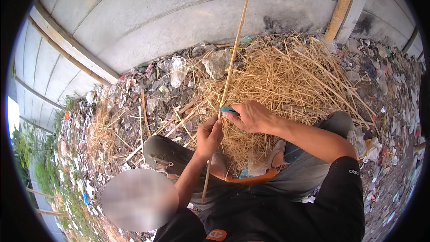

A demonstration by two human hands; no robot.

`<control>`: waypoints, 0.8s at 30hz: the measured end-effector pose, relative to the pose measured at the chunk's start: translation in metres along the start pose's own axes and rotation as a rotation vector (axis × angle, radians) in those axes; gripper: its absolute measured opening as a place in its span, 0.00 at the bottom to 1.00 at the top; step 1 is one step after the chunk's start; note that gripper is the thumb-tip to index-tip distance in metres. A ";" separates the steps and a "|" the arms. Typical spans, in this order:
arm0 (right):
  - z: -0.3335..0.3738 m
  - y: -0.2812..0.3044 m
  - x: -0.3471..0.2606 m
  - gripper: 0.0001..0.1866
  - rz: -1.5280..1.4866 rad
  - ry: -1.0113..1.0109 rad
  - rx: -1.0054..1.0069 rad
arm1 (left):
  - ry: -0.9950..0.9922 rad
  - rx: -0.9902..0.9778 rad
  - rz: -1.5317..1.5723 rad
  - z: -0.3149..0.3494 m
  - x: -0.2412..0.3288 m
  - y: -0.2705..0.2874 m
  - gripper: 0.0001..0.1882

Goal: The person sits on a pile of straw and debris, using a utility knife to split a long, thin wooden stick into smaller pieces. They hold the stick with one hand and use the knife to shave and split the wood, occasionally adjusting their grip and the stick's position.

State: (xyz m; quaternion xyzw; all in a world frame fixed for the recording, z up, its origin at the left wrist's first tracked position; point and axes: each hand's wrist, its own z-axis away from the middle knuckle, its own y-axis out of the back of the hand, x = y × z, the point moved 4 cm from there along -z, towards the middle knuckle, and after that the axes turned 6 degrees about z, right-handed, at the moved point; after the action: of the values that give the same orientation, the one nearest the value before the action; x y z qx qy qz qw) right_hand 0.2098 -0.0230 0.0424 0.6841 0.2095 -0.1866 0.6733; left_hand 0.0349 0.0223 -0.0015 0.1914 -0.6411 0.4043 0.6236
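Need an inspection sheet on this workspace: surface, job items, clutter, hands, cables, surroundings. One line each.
Surface: uneven outdoor ground, littered.
Job items: long thin strip, slanting across the lap; blue tool against it, blade detail too small to tell.
Clutter: straw-coloured pile ahead; pale rock beside it; scattered plastic litter.
Hands: left grips the strip; right grips the tool.
Cables: nothing seen.
Surroundings: grey panelled wall; green plants at left.

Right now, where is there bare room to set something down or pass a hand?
Nowhere looks properly bare: litter and yellow shavings strew the ground. A hand could probably pass above the shavings, between the long strip and the wooden post. It's crowded where the left hand holds the strip and the right hand holds the blue tool.
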 end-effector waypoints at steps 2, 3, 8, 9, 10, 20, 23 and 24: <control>0.001 -0.004 0.005 0.33 0.044 0.023 0.000 | -0.002 0.018 -0.066 0.004 -0.007 0.004 0.10; 0.000 -0.006 0.008 0.32 0.066 0.051 0.010 | -0.003 0.027 -0.099 0.006 -0.010 0.006 0.10; -0.027 -0.026 0.058 0.34 0.144 0.088 0.179 | 0.059 0.047 -0.165 0.033 -0.020 0.008 0.12; -0.035 -0.004 0.080 0.36 -0.187 -0.300 0.107 | 0.101 0.056 -0.186 0.050 -0.023 0.012 0.12; -0.040 0.026 0.133 0.36 -0.063 -0.391 0.277 | 0.151 -0.043 -0.208 0.070 -0.015 -0.005 0.19; 0.006 0.130 0.150 0.35 -0.059 -0.380 0.702 | 0.190 -0.188 -0.015 0.163 -0.006 0.035 0.25; -0.001 0.085 0.077 0.32 -0.100 -0.143 0.566 | 0.187 -0.150 0.231 0.157 -0.025 0.034 0.27; 0.005 0.069 0.061 0.30 -0.193 -0.128 0.532 | 0.193 -0.147 0.323 0.155 -0.033 0.034 0.27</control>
State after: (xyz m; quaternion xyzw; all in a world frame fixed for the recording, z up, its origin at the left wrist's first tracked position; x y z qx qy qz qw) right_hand 0.2989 -0.0266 0.0675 0.8004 0.1746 -0.3411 0.4610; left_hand -0.0853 -0.0833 -0.0256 0.0004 -0.6286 0.4677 0.6214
